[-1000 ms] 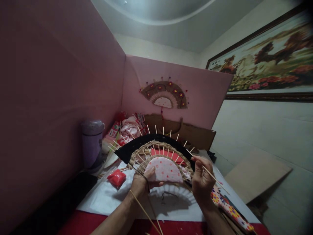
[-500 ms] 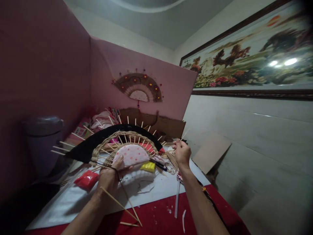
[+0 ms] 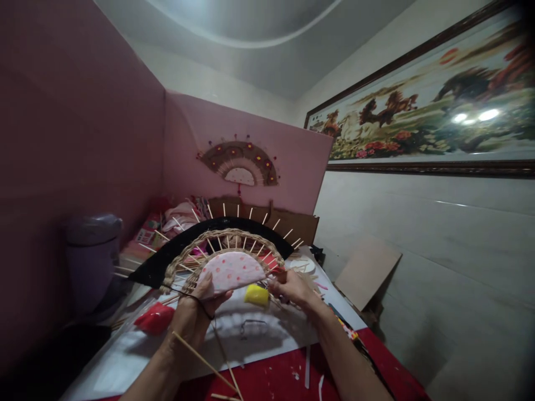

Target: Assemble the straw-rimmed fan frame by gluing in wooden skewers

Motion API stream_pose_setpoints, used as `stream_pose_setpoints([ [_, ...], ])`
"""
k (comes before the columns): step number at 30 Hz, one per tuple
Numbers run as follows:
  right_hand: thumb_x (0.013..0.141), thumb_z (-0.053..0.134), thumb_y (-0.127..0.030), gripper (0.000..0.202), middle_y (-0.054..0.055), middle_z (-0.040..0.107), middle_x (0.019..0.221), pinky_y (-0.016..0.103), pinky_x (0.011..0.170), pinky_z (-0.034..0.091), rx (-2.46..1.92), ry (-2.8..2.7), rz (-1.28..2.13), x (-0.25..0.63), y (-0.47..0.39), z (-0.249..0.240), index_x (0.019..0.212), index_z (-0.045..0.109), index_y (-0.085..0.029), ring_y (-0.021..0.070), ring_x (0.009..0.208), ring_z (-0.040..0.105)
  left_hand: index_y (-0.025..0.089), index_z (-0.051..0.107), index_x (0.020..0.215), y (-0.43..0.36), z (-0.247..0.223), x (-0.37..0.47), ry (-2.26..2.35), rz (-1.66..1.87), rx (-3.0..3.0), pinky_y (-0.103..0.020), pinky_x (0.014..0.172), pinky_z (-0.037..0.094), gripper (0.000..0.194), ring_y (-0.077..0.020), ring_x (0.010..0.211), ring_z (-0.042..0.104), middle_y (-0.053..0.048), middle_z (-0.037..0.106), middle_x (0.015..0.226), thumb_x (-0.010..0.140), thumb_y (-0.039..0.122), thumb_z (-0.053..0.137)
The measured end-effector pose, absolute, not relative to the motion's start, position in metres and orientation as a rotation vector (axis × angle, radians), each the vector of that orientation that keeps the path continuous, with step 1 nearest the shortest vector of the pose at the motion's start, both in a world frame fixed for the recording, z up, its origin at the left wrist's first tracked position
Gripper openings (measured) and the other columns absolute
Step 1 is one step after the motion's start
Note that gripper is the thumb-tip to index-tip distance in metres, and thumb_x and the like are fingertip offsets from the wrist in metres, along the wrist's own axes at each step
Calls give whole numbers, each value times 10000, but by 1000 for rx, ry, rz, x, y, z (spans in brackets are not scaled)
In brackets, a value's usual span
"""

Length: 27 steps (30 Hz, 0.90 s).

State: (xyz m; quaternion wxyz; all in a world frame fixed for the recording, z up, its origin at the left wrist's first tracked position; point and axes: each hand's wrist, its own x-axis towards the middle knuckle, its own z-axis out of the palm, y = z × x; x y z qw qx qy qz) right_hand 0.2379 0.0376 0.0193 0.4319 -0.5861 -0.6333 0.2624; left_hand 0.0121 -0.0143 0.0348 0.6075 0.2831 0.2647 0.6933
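Observation:
A half-round fan frame [image 3: 230,225] of thin sticks, with a black outer band, braided twine rows and a white, pink-dotted half-moon base [image 3: 234,270], is held up over the table. My left hand [image 3: 199,303] is closed on the base's lower left, thumb on the front and fingers beneath. A dark cord hangs by its wrist. At the base's right end my right hand [image 3: 295,288] has its fingers pinched together, beside the lowest sticks. What lies between those fingertips is too small to make out.
A red packet [image 3: 154,318] and a yellow packet [image 3: 256,295] lie on the white sheet [image 3: 267,333]. Loose sticks [image 3: 204,359] lie near the red cloth [image 3: 267,374]. A finished fan [image 3: 240,161] hangs on the pink board behind. A lidded bin [image 3: 94,262] stands left.
My right hand has come in from the right, where it held a thin pale strand up, to the fan's right lower end. My left hand keeps its hold, and the view has tilted up slightly.

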Motion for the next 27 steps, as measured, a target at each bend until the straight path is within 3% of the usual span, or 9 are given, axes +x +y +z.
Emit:
stream_pose_setpoints([
  [3,644,648,-304,147,19,681,577,231,453,443,-1342,-1715,817,225,25,19,599,710,-179,156,506,595,131,556,1177,-16,36,12,563,1577,602,-299,601,604,396,-206,810,678,-132,671,1089,782,101,568],
  [6,634,623,-205,126,21,713,689,241,536,476,-1290,-1764,770,222,27,24,701,725,-170,172,620,631,139,555,1183,-11,34,10,537,1557,537,-310,600,607,392,-216,807,682,-128,678,1070,793,110,560],
  [13,588,499,-58,231,23,639,547,231,490,400,-1434,-1616,410,248,43,33,680,688,-153,163,533,582,134,614,1090,-8,31,6,495,1548,503,-313,635,607,301,-233,884,672,-114,679,1072,799,96,551],
  [21,676,557,-228,156,33,605,546,259,553,366,-1422,-1521,113,258,31,48,533,607,-191,173,576,544,124,594,1116,-8,35,7,491,1533,444,-308,610,606,329,-226,827,685,-117,701,997,799,66,527],
  [24,660,588,-269,100,30,628,605,258,561,397,-1362,-1475,109,261,34,53,622,621,-183,168,587,549,133,601,1093,-8,36,7,493,1543,425,-304,591,605,312,-210,791,688,-93,713,949,803,58,515],
  [27,695,571,-326,181,45,653,663,264,576,453,-1285,-1427,152,263,40,60,740,637,-163,168,600,581,145,618,1066,-9,37,7,505,1545,426,-305,596,604,281,-200,778,688,-85,715,939,818,78,507],
])
